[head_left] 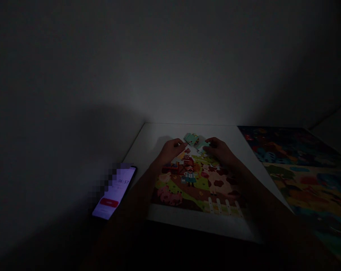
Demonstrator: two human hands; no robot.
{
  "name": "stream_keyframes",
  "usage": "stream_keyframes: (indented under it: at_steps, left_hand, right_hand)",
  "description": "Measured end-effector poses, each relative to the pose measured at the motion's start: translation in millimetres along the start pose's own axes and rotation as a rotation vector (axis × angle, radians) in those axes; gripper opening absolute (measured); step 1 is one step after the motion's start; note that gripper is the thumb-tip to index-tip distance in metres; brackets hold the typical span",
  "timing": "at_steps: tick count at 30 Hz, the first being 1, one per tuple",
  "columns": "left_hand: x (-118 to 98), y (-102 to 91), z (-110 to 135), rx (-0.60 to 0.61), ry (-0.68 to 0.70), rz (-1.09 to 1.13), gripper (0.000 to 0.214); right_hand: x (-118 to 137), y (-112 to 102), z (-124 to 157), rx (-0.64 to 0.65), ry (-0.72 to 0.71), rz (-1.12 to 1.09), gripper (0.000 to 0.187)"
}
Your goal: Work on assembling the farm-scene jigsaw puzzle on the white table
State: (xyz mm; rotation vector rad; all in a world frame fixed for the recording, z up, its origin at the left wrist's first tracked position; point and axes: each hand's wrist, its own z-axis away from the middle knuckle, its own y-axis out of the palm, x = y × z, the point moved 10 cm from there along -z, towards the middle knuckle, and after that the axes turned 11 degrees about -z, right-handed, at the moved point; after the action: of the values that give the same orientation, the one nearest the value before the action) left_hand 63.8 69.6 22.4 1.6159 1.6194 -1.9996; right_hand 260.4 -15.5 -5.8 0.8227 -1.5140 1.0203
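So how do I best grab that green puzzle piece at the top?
Pinch the green jigsaw piece by its two longer sides, coming from straight above, I think. It's thin and sits at the top edge of the farm puzzle, and the left hand is close against one side, so above looks like the freest way in.

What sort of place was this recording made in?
Probably a dim room at home, though that's hard to confirm: a white table stands by a plain wall, holding a children's farm jigsaw puzzle, with a smartphone beside it.
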Motion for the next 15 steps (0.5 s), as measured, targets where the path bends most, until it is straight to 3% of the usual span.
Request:
stream_keyframes:
  at_steps: [6, 9, 11, 15]
  left_hand:
    - [-17, 0.6, -38, -0.044, -0.010, -0.115, 0.029]
    - [-10, -3.5, -55, -0.170, -0.114, -0.136, 0.025]
    - [-2, 3.3, -61, -0.205, -0.182, -0.119, 0.024]
    - [4, 27.4, -63, -0.173, -0.179, -0.110, 0.026]
  right_hand:
    - [-9, -1, 0, -0.013, 0.036, 0.013, 0.049]
    - [-5, -3, 3, -0.033, 0.070, 0.029, 0.051]
    - [0, -4, 5, -0.048, 0.087, 0.028, 0.051]
    - [2, -5, 8, -0.075, 0.124, -0.026, 0.052]
